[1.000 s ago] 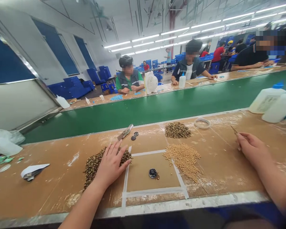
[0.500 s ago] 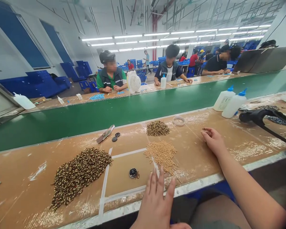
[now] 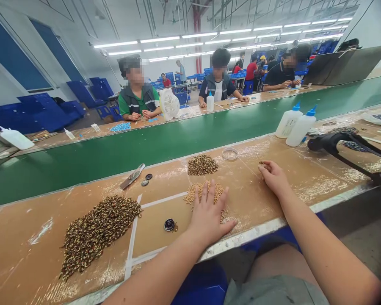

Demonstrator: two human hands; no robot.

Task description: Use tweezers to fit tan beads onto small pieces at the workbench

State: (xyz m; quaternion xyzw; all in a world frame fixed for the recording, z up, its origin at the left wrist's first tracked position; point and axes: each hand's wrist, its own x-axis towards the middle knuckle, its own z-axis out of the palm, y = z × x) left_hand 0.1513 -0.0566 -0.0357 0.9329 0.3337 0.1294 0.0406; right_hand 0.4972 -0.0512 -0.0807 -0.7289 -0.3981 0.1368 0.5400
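My left hand [image 3: 207,215] lies flat with fingers spread over a pile of small tan beads [image 3: 189,196], covering much of it. Farther right, my right hand [image 3: 274,177] rests on the table with its fingertips pinched together. A thin brownish edge shows at those fingertips, too small to name. Behind the tan beads sits a small heap of dark-and-gold pieces [image 3: 202,165]. A much larger heap of similar pieces [image 3: 98,233] spreads to the left. Between the heaps, a small round black dish [image 3: 169,225] stands inside a white-taped rectangle.
A clear ring [image 3: 230,153], two dark discs [image 3: 145,183] and a flat brown strip [image 3: 132,176] lie toward the back. Blue-tipped bottles [image 3: 301,126] and a black frame-like object [image 3: 343,144] stand right. Beyond the green belt [image 3: 130,148], several people sit working.
My left hand has moved forward from the table's front edge onto the tan beads. My right hand stays pinched in about the same place. The camera view has shifted slightly.
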